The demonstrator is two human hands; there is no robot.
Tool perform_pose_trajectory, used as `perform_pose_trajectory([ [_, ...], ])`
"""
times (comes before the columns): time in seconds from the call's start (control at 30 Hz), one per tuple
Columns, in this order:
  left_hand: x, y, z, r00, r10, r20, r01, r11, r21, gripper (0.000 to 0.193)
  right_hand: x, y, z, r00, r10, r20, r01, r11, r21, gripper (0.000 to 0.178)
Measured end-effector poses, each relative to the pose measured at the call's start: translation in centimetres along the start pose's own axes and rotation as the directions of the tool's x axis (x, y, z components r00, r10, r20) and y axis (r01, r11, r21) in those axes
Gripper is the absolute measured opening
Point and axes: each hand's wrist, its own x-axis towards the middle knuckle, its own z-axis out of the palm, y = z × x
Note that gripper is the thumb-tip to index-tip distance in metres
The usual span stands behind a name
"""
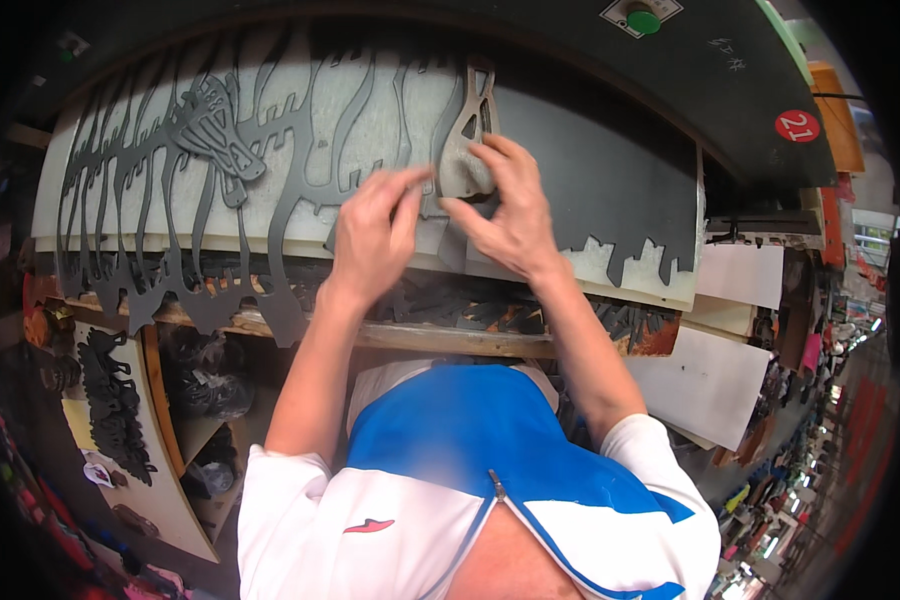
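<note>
A metal cutting die [467, 165], long and narrow like a shoe part, stands on a dark grey sheet [600, 170] over a pale cutting board [685, 285]. My right hand [515, 205] has its fingers and thumb curled about the die's right side and near end. Just left of the die is my left hand [375, 230], its fingers drawn together toward the thumb. Blur hides whether anything is between them. Further left, a small pile of cut grey pieces [215, 135] with slots lies on the cut-out part of the sheet.
Overhead, a dark machine beam [570, 70] with a green button [644, 21] spans the far side. Grey scraps [460, 305] fill a trough along the board's near edge. White sheets [705, 385] lie at the right; dark cut pieces [115, 400] rest on a panel at the left.
</note>
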Motion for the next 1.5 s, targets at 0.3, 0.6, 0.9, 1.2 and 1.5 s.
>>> perform_pose_trajectory([
  [0.3, 0.8, -2.3, 2.2, 0.957, 0.261, 0.129, -0.291, 0.888, 0.357, 0.039, 0.2, 1.3, 2.3, 0.995, 0.059, -0.081, -0.053, 0.996, 0.078, 0.06],
  [0.6, 0.5, -2.2, 2.4, 0.948, 0.279, 0.152, -0.317, 0.845, 0.43, 0.034, 9.6, 3.3, -10.9, 0.838, 0.374, 0.398, -0.542, 0.484, 0.687, 0.051],
  [0.9, 0.5, -2.1, 1.7, 0.944, 0.275, 0.183, -0.329, 0.822, 0.465, 0.035, 14.2, 4.7, -14.7, 0.82, 0.262, 0.509, -0.565, 0.229, 0.792, 0.043],
  [1.2, 3.8, 0.7, 6.5, 0.851, 0.426, 0.306, -0.503, 0.827, 0.249, 0.047, 14.6, 5.5, -13.5, 0.8, 0.25, 0.546, -0.599, 0.395, 0.697, 0.048],
  [1.5, 4.6, -1.5, 7.7, 0.832, 0.341, 0.437, -0.461, 0.863, 0.206, 0.052, 19.2, 1.9, -18.2, 0.794, 0.275, 0.542, -0.595, 0.529, 0.605, 0.041],
])
